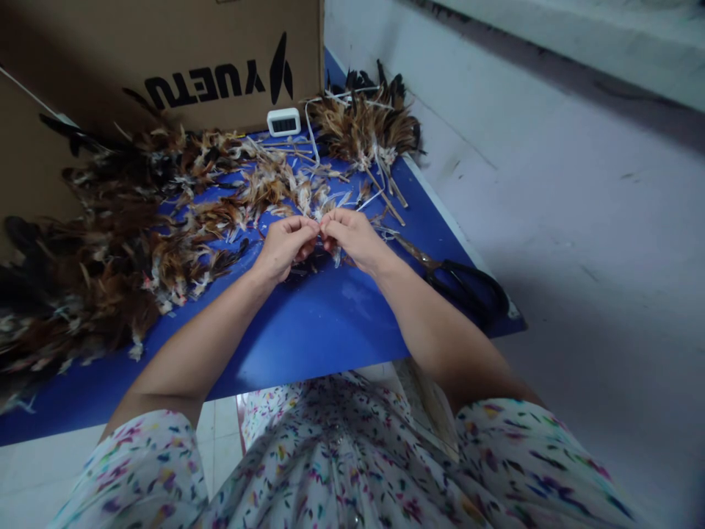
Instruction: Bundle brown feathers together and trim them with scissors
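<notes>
Left hand (291, 246) and right hand (353, 236) are pinched closed, contents hidden tbh; feathers (269, 185) best kept clear.

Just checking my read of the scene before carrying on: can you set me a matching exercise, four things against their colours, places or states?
1. Left hand
2. Feather pile
3. Small device
4. Scissors

A. White casing around a dark panel
B. Black-handled, on the right side of the blue table
C. Fingertips close to those of the right hand
D. Mostly brown and black, heaped on the left

Pairs: 1-C; 2-D; 3-A; 4-B
</notes>
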`<state>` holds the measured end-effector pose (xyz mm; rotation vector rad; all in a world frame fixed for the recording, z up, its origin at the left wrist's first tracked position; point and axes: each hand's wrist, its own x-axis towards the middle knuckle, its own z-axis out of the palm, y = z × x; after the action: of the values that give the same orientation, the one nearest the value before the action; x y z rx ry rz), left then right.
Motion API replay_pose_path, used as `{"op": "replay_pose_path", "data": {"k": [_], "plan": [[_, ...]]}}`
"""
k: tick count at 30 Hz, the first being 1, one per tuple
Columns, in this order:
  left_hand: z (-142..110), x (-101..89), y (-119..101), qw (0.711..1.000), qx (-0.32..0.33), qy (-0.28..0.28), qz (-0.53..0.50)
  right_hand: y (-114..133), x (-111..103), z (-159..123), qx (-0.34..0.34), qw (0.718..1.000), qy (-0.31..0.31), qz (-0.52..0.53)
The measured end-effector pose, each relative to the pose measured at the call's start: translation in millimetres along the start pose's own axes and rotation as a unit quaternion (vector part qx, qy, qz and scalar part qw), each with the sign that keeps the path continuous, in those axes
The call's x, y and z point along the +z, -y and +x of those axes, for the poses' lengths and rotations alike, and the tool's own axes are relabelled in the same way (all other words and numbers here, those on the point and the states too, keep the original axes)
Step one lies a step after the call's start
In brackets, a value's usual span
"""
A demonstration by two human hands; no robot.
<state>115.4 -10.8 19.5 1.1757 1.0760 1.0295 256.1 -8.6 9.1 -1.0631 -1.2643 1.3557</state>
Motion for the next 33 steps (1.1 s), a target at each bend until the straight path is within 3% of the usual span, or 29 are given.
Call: {"op": "replay_pose_path", "data": {"k": [12, 20, 33], "plan": [[3.5, 0.5, -2.1, 0.998, 0.013, -0.062, 0.004, 3.8, 0.0, -0.6, 0.002, 1.000, 0.013, 0.015], [-1.8, 3.2, -6.4, 0.996, -0.024, -0.019, -0.079, 4.6, 0.6, -0.3, -0.006, 1.000, -0.002, 0.022], [-1.3, 3.6, -5.6, 0.994, -0.024, -0.028, -0.103, 3.4, 0.6, 0.9, -0.010, 0.999, -0.016, 0.036]]}}
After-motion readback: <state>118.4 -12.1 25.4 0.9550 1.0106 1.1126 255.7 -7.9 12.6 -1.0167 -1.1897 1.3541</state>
